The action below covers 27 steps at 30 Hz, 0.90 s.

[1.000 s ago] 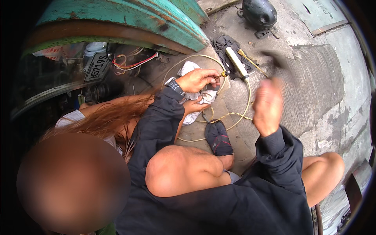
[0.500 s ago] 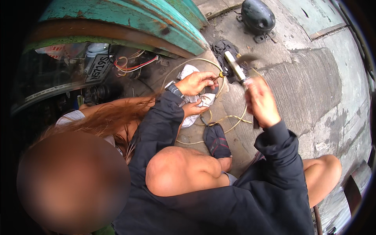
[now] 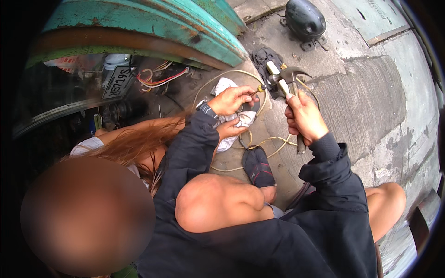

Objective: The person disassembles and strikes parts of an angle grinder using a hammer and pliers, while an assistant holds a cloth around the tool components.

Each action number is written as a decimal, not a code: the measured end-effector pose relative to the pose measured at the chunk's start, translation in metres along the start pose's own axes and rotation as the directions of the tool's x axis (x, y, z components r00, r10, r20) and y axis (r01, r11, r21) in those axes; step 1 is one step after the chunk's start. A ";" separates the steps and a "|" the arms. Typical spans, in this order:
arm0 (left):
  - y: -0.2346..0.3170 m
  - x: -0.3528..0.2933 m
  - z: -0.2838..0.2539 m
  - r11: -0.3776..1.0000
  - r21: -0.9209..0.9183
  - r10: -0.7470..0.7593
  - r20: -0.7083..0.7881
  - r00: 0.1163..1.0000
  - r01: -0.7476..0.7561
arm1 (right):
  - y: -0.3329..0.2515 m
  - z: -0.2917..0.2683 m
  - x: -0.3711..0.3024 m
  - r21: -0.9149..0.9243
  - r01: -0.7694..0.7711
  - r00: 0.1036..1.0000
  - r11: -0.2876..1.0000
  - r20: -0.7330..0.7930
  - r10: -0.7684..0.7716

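Note:
My left hand (image 3: pixel 230 100), with a wristwatch, pinches what looks like a screwdriver (image 3: pixel 261 88) by its shaft, its short yellow handle pointing up to the right. Its tip is hidden by my fingers. Below, another person's hand (image 3: pixel 232 128) steadies a dark piece wrapped in white cloth (image 3: pixel 227 142). In my right hand (image 3: pixel 308 116) is a claw hammer (image 3: pixel 292 78), gripped round the handle, its head just right of the screwdriver and apart from it. A pale bar (image 3: pixel 272 68) shows partly behind the hammer head.
The other person's long-haired head is close at my left. A yellowish cable (image 3: pixel 222 74) loops around the work. Black cloth (image 3: pixel 266 56) and a black compressor-like unit (image 3: pixel 305 19) lie beyond. A turquoise metal panel (image 3: pixel 153 23) overhangs loose wires (image 3: pixel 162 81) at left.
My right hand has turned and the hammer, blurred before, now shows sharply, its head lower and nearer the pale bar. My left hand and the screwdriver have hardly moved.

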<state>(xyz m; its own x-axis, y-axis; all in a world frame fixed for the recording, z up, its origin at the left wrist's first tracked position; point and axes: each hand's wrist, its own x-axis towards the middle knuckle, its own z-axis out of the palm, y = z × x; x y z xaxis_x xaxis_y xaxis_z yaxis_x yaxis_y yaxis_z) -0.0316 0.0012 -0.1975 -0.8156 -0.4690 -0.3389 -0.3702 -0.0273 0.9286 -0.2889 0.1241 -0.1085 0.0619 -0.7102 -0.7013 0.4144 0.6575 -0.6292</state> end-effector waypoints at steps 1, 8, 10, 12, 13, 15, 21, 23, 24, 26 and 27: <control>0.000 -0.007 -0.001 1.000 0.002 -0.005 -0.034 0.999 0.005 | -0.015 0.001 -0.007 0.036 0.081 0.995 0.996 -0.053 -0.079; -0.004 -0.009 -0.007 0.987 -0.163 -0.008 -0.106 0.994 -0.009 | -0.090 0.005 -0.025 0.109 0.690 0.683 0.715 -0.424 -0.595; -0.002 -0.007 -0.008 0.987 -0.157 -0.036 -0.067 0.997 0.025 | -0.036 0.029 0.005 -0.047 0.685 0.646 0.727 -0.422 -0.636; -0.013 -0.006 -0.011 0.985 -0.175 -0.026 -0.093 0.995 0.009 | -0.036 0.020 0.015 -0.127 -0.066 0.977 0.990 0.191 0.090; -0.014 -0.006 -0.015 0.977 -0.213 -0.009 -0.113 0.994 -0.015 | -0.040 0.018 0.016 -0.156 0.022 0.994 0.987 0.108 -0.005; -0.019 -0.010 -0.005 0.956 -0.293 -0.057 -0.163 0.985 0.007 | -0.061 0.018 0.007 -0.010 0.169 0.986 0.985 0.009 -0.169; -0.009 -0.017 -0.007 0.937 -0.347 -0.109 -0.208 0.972 0.031 | -0.084 0.044 0.017 -0.007 0.605 0.759 0.796 -0.296 -0.579; -0.013 -0.010 -0.006 0.922 -0.388 -0.110 -0.259 0.959 0.001 | -0.059 0.038 0.043 -0.259 0.271 0.957 0.927 -0.027 -0.288; -0.018 -0.008 -0.008 0.914 -0.406 -0.110 -0.289 0.951 -0.018 | -0.062 0.038 0.045 -0.308 -0.096 0.973 0.946 0.172 0.155; -0.027 -0.010 -0.013 0.867 -0.492 -0.062 -0.267 0.962 -0.081 | -0.053 0.041 0.048 -0.430 0.110 0.990 0.896 0.128 -0.060; -0.026 -0.010 -0.008 0.876 -0.479 -0.074 -0.263 0.962 -0.064 | -0.066 0.047 0.038 -0.205 0.112 0.992 0.972 0.078 -0.098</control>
<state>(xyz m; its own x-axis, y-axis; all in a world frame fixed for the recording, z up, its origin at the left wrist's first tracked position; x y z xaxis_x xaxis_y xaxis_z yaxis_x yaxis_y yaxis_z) -0.0101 -0.0001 -0.2172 -0.6402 -0.6814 -0.3546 -0.0591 -0.4165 0.9072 -0.2714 0.0420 -0.0785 0.0919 -0.7884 -0.6082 0.2238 0.6115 -0.7589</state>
